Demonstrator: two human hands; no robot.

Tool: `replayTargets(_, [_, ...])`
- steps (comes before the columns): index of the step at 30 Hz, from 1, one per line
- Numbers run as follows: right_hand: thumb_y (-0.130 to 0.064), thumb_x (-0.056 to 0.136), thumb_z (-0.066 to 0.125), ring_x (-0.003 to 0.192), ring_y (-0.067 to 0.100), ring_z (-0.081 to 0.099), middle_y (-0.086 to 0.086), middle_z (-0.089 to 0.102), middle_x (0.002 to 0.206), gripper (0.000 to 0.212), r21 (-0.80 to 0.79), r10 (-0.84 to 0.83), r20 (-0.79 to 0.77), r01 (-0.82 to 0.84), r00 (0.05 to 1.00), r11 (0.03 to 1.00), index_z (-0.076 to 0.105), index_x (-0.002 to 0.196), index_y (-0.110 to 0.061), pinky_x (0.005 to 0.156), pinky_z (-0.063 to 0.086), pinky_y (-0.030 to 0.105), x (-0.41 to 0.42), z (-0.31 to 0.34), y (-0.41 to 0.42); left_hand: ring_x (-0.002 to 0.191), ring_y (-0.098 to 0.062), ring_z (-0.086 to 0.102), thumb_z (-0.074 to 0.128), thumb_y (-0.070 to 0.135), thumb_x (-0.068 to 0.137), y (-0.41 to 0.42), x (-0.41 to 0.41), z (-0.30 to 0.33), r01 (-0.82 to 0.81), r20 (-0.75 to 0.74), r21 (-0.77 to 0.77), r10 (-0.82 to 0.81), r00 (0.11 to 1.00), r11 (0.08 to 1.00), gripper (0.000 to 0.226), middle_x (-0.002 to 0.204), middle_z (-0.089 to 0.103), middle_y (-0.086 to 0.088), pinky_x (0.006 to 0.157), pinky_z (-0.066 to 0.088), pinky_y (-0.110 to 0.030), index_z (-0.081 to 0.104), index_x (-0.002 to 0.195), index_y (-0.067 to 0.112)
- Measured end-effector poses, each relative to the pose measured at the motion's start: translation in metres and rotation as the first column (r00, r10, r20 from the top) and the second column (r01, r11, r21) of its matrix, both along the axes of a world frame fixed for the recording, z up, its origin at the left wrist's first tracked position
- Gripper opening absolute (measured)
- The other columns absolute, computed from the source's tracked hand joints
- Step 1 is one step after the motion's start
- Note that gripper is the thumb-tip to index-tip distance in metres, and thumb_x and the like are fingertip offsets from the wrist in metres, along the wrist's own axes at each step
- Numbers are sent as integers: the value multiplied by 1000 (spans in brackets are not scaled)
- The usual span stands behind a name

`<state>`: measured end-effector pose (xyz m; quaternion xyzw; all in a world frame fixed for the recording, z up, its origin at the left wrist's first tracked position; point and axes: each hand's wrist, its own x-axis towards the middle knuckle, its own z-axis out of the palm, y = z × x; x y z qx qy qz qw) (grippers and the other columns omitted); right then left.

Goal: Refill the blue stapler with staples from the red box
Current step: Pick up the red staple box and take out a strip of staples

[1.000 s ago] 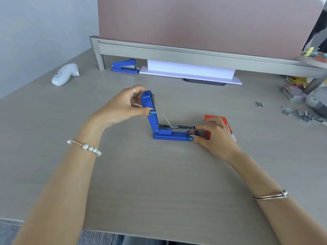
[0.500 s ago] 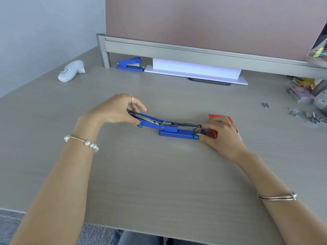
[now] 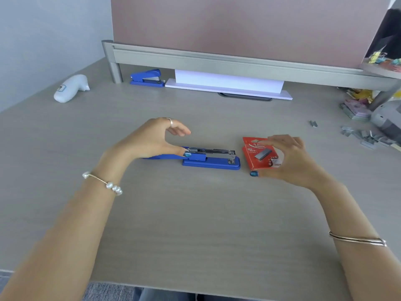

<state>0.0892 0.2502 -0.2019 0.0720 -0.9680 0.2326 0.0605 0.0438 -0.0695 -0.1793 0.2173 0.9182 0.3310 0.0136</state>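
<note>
Grey wood-grain desk (image 3: 195, 224) runs back to a pink partition, and everything I need sits mid-desk. I see the stapler (image 3: 211, 158) lying flat and hinged fully open, its blue lid laid back to the left and the bare metal magazine facing up. My left hand (image 3: 152, 142) arches over the lid end, fingers spread and loose, thumb tip touching the blue plastic near the hinge; it grips nothing. My right hand (image 3: 288, 159) is on the red box (image 3: 261, 155), which lies just right of the stapler's nose, thumb at the near corner and fingers curled over the far edge. I cannot tell whether it is pinching the box or only resting on it.

Risks as I judge them: the lid may spring back once the thumb lets go and catch a finger or shut before loading. The box, if tipped while opening, could spill strips, and strips break easily. Loose staples (image 3: 366, 137) already litter the right side, and a second blue stapler (image 3: 147, 78) sits by the partition, so I must not confuse the two. A strip dropped legs-up would jam the magazine.

Writing: the box shows a white brand script I cannot read with confidence, then what looks like "24/6" and a picture of a staple strip. The white device (image 3: 70, 89) at far left bears a small label, illegible.
</note>
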Motion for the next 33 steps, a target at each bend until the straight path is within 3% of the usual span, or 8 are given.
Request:
replayTargets(3, [-64, 45, 69, 121, 16, 38, -10, 53, 121, 77, 26, 19, 66, -20, 998, 999, 53, 116, -38, 100, 33, 32, -5, -9, 7, 99, -1, 55, 73, 26, 75, 27, 4, -3, 72, -47, 23, -70, 996, 997, 29, 102, 64, 12, 87, 40, -17, 64, 103, 30])
replayTargets(7, [-57, 51, 67, 111, 17, 51, -7, 59, 116, 65, 19, 16, 5, -16, 1000, 1000, 57, 111, -34, 93, 38, 31, -9, -7, 3, 95, 6, 53, 65, 25, 82, 62, 5, -8, 144, -65, 20, -143, 988, 989, 18, 101, 62, 15, 89, 38, -16, 66, 100, 27])
replayTargets(13, [-44, 66, 68, 105, 25, 55, 0, 60, 116, 52, 244, 58, 5, -58, 998, 968, 54, 115, -32, 84, 40, 32, -5, 8, 2, 109, -7, 49, 62, 19, 84, 106, 6, -13, 200, -118, 90, -189, 975, 976, 21, 112, 62, 8, 92, 36, -23, 66, 103, 26])
replayTargets(17, [-36, 72, 61, 97, 33, 57, 9, 64, 111, 51, 416, 86, -176, -5, 981, 909, 51, 118, -17, 78, 46, 38, -5, -10, -4, 108, -11, 49, 58, 18, 87, 114, 11, -23, 183, -164, 34, -175, 971, 983, 24, 113, 61, 4, 93, 40, -29, 62, 110, 27])
replayTargets(22, [-16, 77, 61, 96, 29, 59, 6, 67, 109, 34, 72, 52, -192, -38, 980, 997, 55, 110, -19, 77, 47, 36, -5, -19, 8, 107, -16, 49, 59, 19, 86, 114, 18, -31, 138, -289, -4, -133, 948, 990, 37, 114, 60, 1, 91, 40, -31, 56, 123, 24])
replayTargets(25, [-2, 75, 59, 91, 11, 60, 1, 67, 106, 37, -199, 68, -146, -97, 987, 975, 59, 108, -19, 78, 42, 10, -3, -18, 14, 102, -19, 50, 66, 22, 82, 121, 20, -31, 141, -399, -11, -134, 907, 990, 42, 112, 62, -2, 87, 40, -32, 56, 123, 21])
replayTargets(27, [2, 75, 59, 92, -3, 58, -3, 67, 108, 39, -277, 117, -119, -146, 986, 950, 61, 107, -19, 78, 38, 2, 1, -18, 13, 96, -21, 52, 69, 21, 79, 127, 22, -31, 175, -470, -17, -162, 868, 984, 39, 106, 64, -2, 83, 42, -34, 61, 117, 21])
replayTargets(33, [8, 75, 57, 104, 4, 61, 0, 65, 118, 42, -498, 195, -61, -199, 979, 844, 63, 105, -21, 93, 46, 21, 4, -16, 9, 87, -10, 50, 68, 17, 79, 126, 25, -35, 250, -452, 78, -189, 872, 965, 29, 93, 62, 6, 78, 40, -23, 68, 107, 21])
